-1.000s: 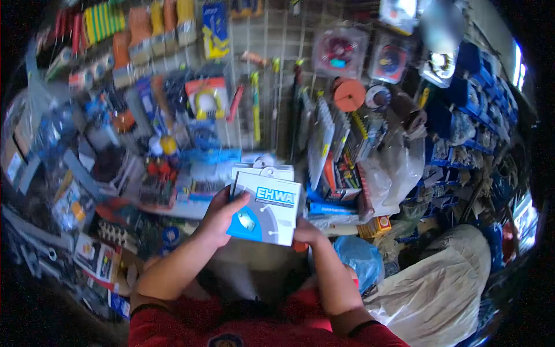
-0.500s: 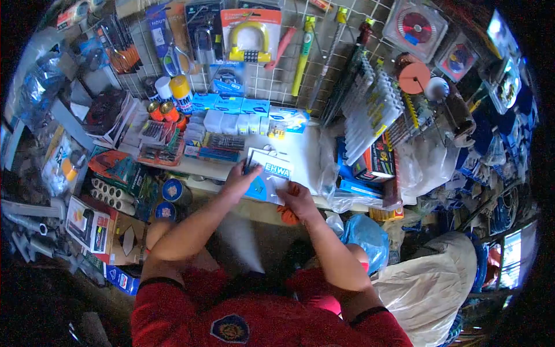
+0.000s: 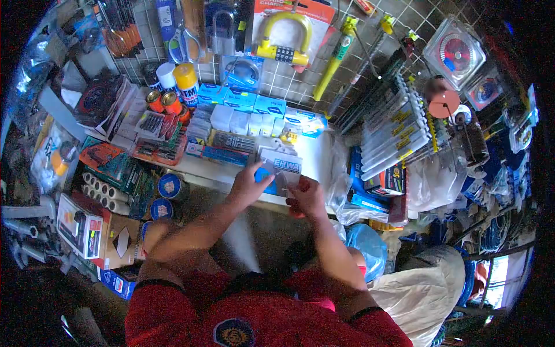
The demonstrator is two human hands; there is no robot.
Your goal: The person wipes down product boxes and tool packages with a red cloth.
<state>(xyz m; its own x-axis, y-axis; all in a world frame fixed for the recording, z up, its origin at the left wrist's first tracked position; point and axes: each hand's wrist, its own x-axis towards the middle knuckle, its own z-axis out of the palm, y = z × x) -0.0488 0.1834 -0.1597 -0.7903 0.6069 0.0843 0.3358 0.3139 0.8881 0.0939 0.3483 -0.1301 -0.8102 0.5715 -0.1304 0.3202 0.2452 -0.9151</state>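
Observation:
A flat packet [image 3: 284, 163] with "EHWA" printed on its white top and a blue lower part is held over the shelf's front edge. My left hand [image 3: 250, 184] grips its left side, thumb on the front. At the packet's lower right, the fingers of my right hand [image 3: 309, 198] are closed on it, with something orange-red showing by them. Just behind lie packs of drill bits [image 3: 232, 141] and a blue flat box [image 3: 219, 155]. The white shelf top [image 3: 314, 156] is brightly lit to the right of the packet.
Spray cans [image 3: 186, 84] and small blue boxes [image 3: 240, 99] line the back. A yellow lock [image 3: 283, 54] hangs on the wire grid. Clear tubes [image 3: 399, 136] and a boxed item [image 3: 387, 179] stand right. Blue-lidded tins [image 3: 169, 186] are left, a blue bag [image 3: 367, 248] below right.
The view has shifted and come closer to the shelf. The packet, still in both hands, appears slightly further right, and my left thumb now lies lower on its front.

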